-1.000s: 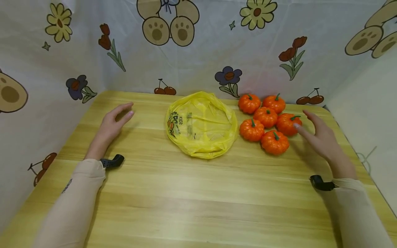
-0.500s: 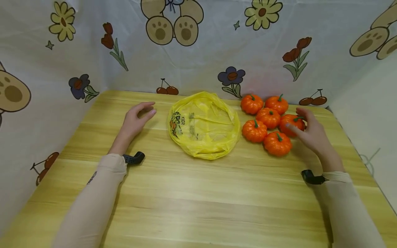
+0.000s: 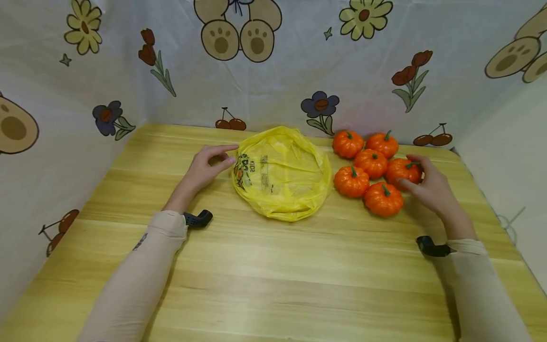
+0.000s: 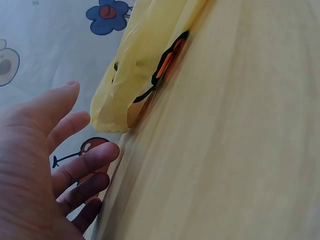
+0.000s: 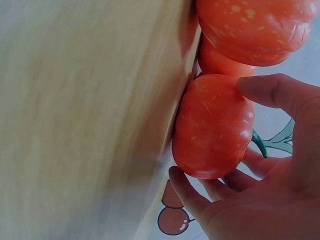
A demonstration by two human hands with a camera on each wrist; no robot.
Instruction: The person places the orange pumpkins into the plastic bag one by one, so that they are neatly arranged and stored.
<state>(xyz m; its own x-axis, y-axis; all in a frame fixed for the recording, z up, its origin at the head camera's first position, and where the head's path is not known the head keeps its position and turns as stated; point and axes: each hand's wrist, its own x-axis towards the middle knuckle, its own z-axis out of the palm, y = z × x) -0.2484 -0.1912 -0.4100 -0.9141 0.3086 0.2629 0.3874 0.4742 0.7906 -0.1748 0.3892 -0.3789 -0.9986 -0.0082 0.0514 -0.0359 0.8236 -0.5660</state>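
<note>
A yellow plastic bag (image 3: pixel 284 209) with a round crumpled rim and dark print stands on the wooden table. My left hand (image 3: pixel 205 166) is at the bag's left edge, its fingers apart and loosely bent. In the left wrist view the thumb and fingers (image 4: pixel 97 160) show nothing between them, and the bag's wall (image 4: pixel 112 107) rises just beyond. My right hand (image 3: pixel 433 187) grips the rightmost small orange pumpkin (image 3: pixel 400 174). In the right wrist view its thumb presses one side of that pumpkin (image 5: pixel 212 125) and its fingers curl round the opposite side; the green stem points toward the palm.
Several more orange pumpkins, among them a front one (image 3: pixel 383 200) and a back one (image 3: pixel 348 144), cluster between the bag and my right hand. A patterned white cloth (image 3: pixel 265 90) hangs behind the table (image 3: pixel 278 280). At the right is a plain pale wall (image 3: pixel 513 166).
My left hand has moved right, up to the bag's left edge. My right hand has come left to the rightmost pumpkin and closed round it. The bag and pumpkins stay in place.
</note>
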